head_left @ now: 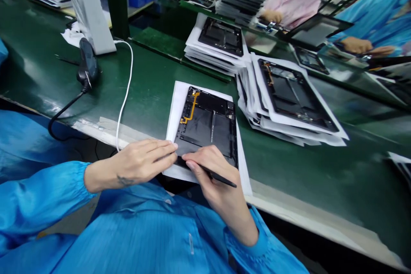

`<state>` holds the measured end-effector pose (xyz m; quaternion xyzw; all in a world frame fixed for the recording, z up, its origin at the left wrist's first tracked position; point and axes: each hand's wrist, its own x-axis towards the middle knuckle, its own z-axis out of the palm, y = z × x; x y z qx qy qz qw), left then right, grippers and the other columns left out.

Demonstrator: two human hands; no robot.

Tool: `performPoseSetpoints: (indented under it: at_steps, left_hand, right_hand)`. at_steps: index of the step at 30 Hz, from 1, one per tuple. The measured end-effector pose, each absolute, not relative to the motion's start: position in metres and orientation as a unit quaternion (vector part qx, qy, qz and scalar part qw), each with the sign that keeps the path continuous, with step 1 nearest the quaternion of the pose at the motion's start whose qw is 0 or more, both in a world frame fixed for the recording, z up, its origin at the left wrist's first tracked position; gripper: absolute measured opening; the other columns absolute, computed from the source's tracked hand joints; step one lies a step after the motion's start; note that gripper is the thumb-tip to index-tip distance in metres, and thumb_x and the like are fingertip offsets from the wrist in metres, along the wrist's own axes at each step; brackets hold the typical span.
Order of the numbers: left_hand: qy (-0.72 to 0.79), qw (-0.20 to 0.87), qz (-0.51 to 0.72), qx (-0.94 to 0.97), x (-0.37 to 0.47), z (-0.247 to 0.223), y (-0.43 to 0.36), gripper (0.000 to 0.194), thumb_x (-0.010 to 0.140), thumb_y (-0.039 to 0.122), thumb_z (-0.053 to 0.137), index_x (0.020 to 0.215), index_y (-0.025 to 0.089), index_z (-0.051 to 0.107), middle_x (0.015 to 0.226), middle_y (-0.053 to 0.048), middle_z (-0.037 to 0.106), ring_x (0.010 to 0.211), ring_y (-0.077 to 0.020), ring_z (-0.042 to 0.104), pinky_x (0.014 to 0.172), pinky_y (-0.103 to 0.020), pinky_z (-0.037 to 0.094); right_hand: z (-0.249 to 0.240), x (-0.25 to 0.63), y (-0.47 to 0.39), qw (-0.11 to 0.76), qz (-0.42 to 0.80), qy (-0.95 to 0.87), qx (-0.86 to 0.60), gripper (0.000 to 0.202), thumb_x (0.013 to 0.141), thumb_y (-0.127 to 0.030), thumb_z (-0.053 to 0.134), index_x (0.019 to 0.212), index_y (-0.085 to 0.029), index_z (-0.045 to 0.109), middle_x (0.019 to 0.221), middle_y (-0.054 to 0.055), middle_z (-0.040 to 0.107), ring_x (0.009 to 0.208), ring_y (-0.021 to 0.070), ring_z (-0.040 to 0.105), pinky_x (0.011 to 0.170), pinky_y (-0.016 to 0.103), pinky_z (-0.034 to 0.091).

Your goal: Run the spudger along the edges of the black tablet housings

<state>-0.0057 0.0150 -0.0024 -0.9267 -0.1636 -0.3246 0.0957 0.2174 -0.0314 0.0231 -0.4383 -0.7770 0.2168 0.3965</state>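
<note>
An opened tablet housing [201,130], black inside with an orange flex cable [193,109] along its left side, lies on white sheets [172,111] at the bench's near edge. My left hand [138,160] reaches in from the left with its fingers stretched out. Its fingertips rest at the housing's lower left corner. Between the thumb and fingers of my right hand [218,175] is a slim black pen-shaped tool [224,179], slanting down to the housing's near edge. My fingers hide its tip and what it touches.
Stacks of similar housings between white sheets [295,94] stand right of and behind the work. At left are a white stand [91,17], a black handheld device [87,64] with a cord, and a white cable [126,94]. People work across the bench.
</note>
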Motion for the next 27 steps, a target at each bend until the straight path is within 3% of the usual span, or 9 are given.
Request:
performPoseSetpoints:
  at_steps: [8, 15, 23, 27]
  left_hand:
    - [-0.177, 0.128, -0.279, -0.935, 0.002, 0.009, 0.010, 0.027, 0.100, 0.005, 0.043, 0.104, 0.005, 0.070, 0.113, -0.015, 0.075, 0.101, -0.0243, 0.073, 0.085, -0.035, 0.061]
    - [-0.149, 0.038, -0.217, -0.964, 0.027, 0.013, 0.021, 0.027, 0.102, 0.013, 0.041, 0.100, 0.011, 0.068, 0.098, -0.011, 0.072, 0.086, -0.0214, 0.066, 0.070, -0.033, 0.056]
    - [-0.167, 0.019, -0.315, -0.934, 0.016, 0.008, 0.023, 0.031, 0.102, 0.006, 0.036, 0.102, 0.008, 0.067, 0.107, -0.011, 0.074, 0.098, -0.0207, 0.068, 0.083, -0.033, 0.057]
    - [-0.184, 0.020, -0.310, -0.933, 0.002, 0.004, 0.025, 0.029, 0.101, 0.005, 0.039, 0.107, 0.009, 0.067, 0.110, -0.011, 0.074, 0.104, -0.0230, 0.068, 0.082, -0.033, 0.057]
  right_hand:
    - [0.020, 0.243, -0.060, 0.397, 0.171, -0.755, -0.494, 0.020, 0.093, -0.003, 0.059, 0.098, -0.021, 0.068, 0.091, 0.004, 0.071, 0.089, 0.0187, 0.067, 0.085, 0.033, 0.053]
    - [0.012, 0.240, -0.070, 0.415, 0.130, -0.746, -0.505, 0.026, 0.093, -0.002, 0.058, 0.108, -0.021, 0.068, 0.098, 0.004, 0.070, 0.094, 0.0176, 0.065, 0.088, 0.033, 0.052]
    - [0.012, 0.230, -0.055, 0.445, 0.182, -0.737, -0.475, 0.023, 0.093, -0.003, 0.059, 0.100, -0.022, 0.069, 0.093, 0.002, 0.074, 0.090, 0.0175, 0.067, 0.092, 0.037, 0.055]
    - [0.012, 0.225, -0.042, 0.443, 0.216, -0.736, -0.464, 0.020, 0.093, -0.006, 0.060, 0.097, -0.023, 0.072, 0.090, 0.001, 0.076, 0.084, 0.0168, 0.068, 0.093, 0.039, 0.056]
